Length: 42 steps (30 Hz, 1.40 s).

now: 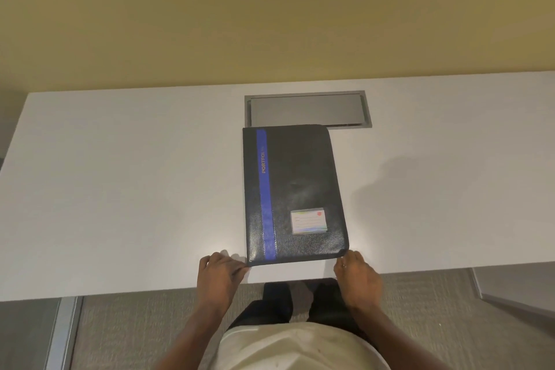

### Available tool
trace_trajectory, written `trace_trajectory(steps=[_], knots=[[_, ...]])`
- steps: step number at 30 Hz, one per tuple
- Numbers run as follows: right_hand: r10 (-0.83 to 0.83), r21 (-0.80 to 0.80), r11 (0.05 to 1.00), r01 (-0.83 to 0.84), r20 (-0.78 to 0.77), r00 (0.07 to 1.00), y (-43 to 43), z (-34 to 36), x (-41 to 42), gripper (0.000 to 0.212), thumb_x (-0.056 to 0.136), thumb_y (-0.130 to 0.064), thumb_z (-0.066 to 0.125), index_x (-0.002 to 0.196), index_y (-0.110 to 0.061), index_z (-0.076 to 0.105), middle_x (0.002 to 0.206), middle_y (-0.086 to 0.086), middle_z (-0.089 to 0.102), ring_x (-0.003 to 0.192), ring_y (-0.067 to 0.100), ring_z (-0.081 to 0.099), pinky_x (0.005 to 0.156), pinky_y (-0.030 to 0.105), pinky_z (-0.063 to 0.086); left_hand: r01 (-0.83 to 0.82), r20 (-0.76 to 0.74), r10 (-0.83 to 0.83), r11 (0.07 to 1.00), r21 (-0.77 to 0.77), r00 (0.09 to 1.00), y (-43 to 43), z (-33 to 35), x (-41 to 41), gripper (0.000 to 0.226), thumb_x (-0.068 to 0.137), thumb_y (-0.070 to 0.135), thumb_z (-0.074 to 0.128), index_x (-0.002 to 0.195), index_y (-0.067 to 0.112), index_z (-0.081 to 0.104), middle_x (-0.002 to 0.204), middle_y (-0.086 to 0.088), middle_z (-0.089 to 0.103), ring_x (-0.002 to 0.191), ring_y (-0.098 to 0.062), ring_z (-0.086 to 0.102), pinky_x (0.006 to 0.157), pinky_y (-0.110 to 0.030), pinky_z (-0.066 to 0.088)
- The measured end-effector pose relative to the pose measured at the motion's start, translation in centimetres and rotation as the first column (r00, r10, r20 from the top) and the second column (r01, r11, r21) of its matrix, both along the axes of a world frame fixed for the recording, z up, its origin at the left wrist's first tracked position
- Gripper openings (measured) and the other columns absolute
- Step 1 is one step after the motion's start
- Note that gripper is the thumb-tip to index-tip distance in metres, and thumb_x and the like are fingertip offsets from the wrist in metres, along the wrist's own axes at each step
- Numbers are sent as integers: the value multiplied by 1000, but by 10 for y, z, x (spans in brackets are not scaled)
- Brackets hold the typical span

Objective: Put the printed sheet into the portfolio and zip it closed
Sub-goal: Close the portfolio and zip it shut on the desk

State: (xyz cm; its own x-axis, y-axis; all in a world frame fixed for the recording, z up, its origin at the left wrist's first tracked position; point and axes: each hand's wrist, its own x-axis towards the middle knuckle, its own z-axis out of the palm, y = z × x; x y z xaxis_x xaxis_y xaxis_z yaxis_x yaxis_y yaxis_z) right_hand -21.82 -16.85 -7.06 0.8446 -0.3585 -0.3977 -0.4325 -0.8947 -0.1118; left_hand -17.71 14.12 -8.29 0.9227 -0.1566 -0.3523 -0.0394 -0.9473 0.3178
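A black portfolio with a blue stripe and a small label card lies closed and flat on the white table. My left hand pinches its near left corner. At the near right corner, my right hand touches the edge with its fingertips. No printed sheet is in sight.
A grey metal cable hatch is set into the table just behind the portfolio. A yellow wall rises behind the table. Grey carpet, my legs and a metal table leg show below the table's near edge.
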Motion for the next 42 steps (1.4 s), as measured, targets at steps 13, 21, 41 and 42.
trace_trajectory(steps=[13, 21, 41, 42], knots=[[-43, 162, 986, 42, 3, 999, -26, 4, 3, 20, 107, -32, 43, 100, -21, 58, 96, -6, 59, 79, 14, 62, 71, 27, 51, 416, 69, -413, 909, -25, 908, -124, 2, 25, 109, 91, 63, 61, 165, 16, -3, 174, -8, -5, 161, -27, -6, 130, -51, 10], [-55, 182, 982, 49, 29, 998, -27, -4, -1, 17, 106, -31, 47, 107, -23, 62, 100, -6, 64, 81, 14, 66, 74, 30, 60, 527, -89, -519, 839, 138, 850, -193, -4, 57, 127, 84, 70, 68, 163, 14, -15, 170, -15, -23, 156, -34, -24, 125, -65, 0], [390, -19, 921, -390, 41, 920, -95, -13, 83, 30, 103, -36, 54, 129, -20, 59, 119, -2, 68, 91, 19, 73, 72, 29, 61, 541, -189, -513, 826, 156, 838, -183, -6, 58, 114, 88, 69, 51, 159, 22, -24, 173, -3, -19, 159, -28, -19, 125, -66, 2], [406, -28, 914, -405, 49, 912, -97, -12, 91, 30, 105, -34, 50, 129, -19, 59, 117, -1, 68, 90, 19, 73, 70, 30, 60, 541, -193, -512, 826, 160, 837, -184, -6, 58, 113, 88, 69, 50, 159, 22, -24, 173, -3, -20, 158, -28, -20, 125, -66, 1]])
